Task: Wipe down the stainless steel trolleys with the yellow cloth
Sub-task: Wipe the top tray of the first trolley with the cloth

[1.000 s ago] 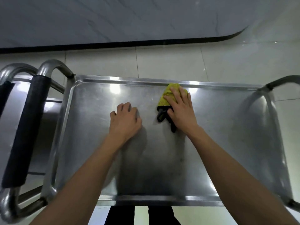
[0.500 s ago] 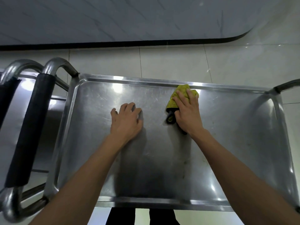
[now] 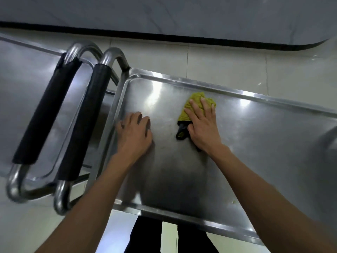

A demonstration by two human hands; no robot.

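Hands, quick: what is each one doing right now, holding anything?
Left hand: open, fingers flat on the trolley top, holding nothing.
Right hand: open, straight fingers pressing the yellow cloth onto the trolley top.

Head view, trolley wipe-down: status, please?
Right hand pressing yellow cloth flat on trolley top, near far rim. Left hand flat on steel, bracing. Small speck near front edge. Nothing blocking.
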